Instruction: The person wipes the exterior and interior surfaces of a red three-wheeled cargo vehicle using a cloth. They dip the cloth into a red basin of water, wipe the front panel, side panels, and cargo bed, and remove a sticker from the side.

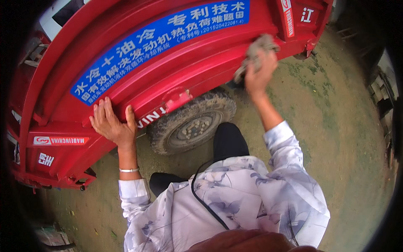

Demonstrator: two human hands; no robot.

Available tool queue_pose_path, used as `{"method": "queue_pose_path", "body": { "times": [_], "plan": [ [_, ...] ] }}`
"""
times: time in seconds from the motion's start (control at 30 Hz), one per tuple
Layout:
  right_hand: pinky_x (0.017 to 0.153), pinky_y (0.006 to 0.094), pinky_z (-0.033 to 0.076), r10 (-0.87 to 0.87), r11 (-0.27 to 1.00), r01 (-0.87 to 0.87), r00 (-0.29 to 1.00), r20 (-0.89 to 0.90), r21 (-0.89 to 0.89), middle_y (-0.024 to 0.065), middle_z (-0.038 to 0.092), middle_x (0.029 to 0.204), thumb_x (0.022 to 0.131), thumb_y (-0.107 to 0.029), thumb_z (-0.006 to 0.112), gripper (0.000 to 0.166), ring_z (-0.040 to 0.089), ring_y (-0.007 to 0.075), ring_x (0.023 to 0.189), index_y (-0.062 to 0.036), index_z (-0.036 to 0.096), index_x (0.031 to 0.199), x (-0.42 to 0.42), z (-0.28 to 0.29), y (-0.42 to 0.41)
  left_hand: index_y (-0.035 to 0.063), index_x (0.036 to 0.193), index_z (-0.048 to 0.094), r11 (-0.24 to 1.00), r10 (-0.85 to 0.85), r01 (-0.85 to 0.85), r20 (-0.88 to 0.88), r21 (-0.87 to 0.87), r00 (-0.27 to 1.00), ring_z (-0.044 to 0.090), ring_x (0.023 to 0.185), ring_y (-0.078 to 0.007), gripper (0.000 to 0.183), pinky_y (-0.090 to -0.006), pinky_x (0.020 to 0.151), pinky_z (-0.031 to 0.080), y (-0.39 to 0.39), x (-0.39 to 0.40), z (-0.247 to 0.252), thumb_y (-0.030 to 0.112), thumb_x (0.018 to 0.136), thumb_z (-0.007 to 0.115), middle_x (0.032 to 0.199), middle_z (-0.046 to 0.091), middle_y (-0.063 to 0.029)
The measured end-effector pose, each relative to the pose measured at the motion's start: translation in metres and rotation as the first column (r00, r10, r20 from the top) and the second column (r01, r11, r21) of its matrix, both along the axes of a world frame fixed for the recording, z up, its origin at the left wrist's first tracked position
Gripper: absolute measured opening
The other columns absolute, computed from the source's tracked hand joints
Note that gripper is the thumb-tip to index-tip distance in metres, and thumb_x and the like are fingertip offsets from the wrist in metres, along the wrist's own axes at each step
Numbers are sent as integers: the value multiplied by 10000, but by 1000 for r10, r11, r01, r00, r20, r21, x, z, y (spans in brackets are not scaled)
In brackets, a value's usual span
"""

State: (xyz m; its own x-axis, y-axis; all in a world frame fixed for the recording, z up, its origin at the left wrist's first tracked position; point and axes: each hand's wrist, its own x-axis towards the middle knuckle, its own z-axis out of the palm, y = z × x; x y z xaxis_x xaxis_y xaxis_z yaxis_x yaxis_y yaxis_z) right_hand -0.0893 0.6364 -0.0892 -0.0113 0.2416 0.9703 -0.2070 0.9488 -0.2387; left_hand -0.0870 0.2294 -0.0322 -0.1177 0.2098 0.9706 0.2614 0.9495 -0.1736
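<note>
Before me is the red metal side panel [201, 74] of a cargo vehicle, with a blue sticker [163, 47] bearing white writing across it. My left hand [115, 123] rests on the panel's lower part, fingers spread, below the left end of the sticker. A grey cloth [259, 52] is bunched in my right hand [261, 71], against the panel's lower right part. A faded pink patch [178, 100] marks the lower edge between my hands. Under that edge stands a wheel with a muddy tyre [192, 121].
Brownish concrete ground [333, 132] with greenish stains lies below and to the right. A metal latch bracket [83, 179] juts from the panel's lower left corner. Stacked blocks [379, 91] line the far right rim. A weathered object [55, 236] sits at the lower left.
</note>
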Motion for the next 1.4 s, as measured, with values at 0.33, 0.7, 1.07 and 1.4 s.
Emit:
{"method": "queue_pose_path", "body": {
  "times": [0.33,0.7,1.07,1.4],
  "plan": [
    [953,457,420,-235,932,230,972,16,-280,226,566,1164,814,-83,599,307,547,355,1098,18,572,1103,-22,-15,178,92,1313,509,1000,3,-3,10,-13,1000,429,1266,-301,556,-492,1082,248,2,2,-1,449,891,568,1311,507,-112],
    [905,427,401,-132,991,125,962,-240,-46,129,610,1040,787,-147,613,290,543,330,1003,-51,621,1060,-25,193,120,82,1328,496,1000,-27,27,9,1,1000,420,1282,-302,542,-487,1088,241,6,-2,-2,414,903,555,1330,501,-111],
    [936,456,410,176,921,-238,960,217,308,187,524,1150,585,19,726,557,483,388,1084,-91,594,1115,21,98,6,68,1130,618,973,-231,231,0,3,973,576,1064,-259,336,-460,1031,351,-7,24,55,145,813,698,1110,636,-99],
    [971,415,391,280,800,-180,955,-92,572,162,584,1164,627,48,688,538,522,335,1119,-95,644,1143,34,223,-70,1,753,653,995,66,-74,-128,-59,990,622,664,-324,658,-422,701,493,-18,30,231,658,718,631,679,628,-160]
  ]
}}
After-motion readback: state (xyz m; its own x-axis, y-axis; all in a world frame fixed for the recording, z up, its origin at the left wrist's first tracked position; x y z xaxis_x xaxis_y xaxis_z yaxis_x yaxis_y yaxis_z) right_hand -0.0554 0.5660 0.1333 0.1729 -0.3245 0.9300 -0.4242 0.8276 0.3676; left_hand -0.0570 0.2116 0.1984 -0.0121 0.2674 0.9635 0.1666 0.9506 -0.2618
